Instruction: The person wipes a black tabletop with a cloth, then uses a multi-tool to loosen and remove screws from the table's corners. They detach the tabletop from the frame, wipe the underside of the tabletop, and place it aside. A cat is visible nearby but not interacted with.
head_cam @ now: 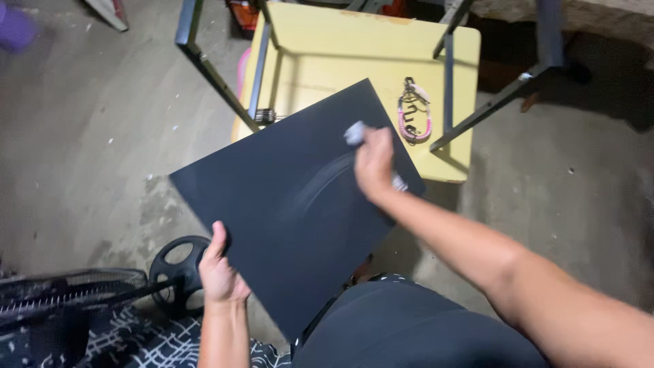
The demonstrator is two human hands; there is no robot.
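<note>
Black, matte, flat square board [293,225]: the main item, held tilted above the person's lap, its far corner lying over the near edge of a yellow worktop [354,48]. Faint pale curved smears cross the board's middle.

Left hand [219,269]: grips the board's lower left edge, thumb up along the rim, fingers clamped on the board from beneath.

Right hand [373,163]: rests on the board's upper right part, fingers closed around a small pale grey object [354,132], blurred; its kind cannot be told. A second pale end [399,182] shows at the heel of the hand, also blurred.

Yellow worktop: square, pale, with worn patches, a black metal frame [259,68] standing over it, its bars crossing the surface at left and right.

Pink beaded loop with dark cord [414,112]: lies on the worktop's right side, just beside the board's upper right edge, apart from the right hand.

Small metal clip-like piece [267,116]: sits at the foot of the left frame bar, near the board's upper left edge.

Black round weight plate [178,262]: on the concrete floor [88,136], just left of the left hand, with cut-out holes.

Dark wire fan grille [68,289]: lower left, partly out of view, beside the plate.

Black-and-white patterned cloth [157,344]: bottom left edge.

No containers show among these items.
</note>
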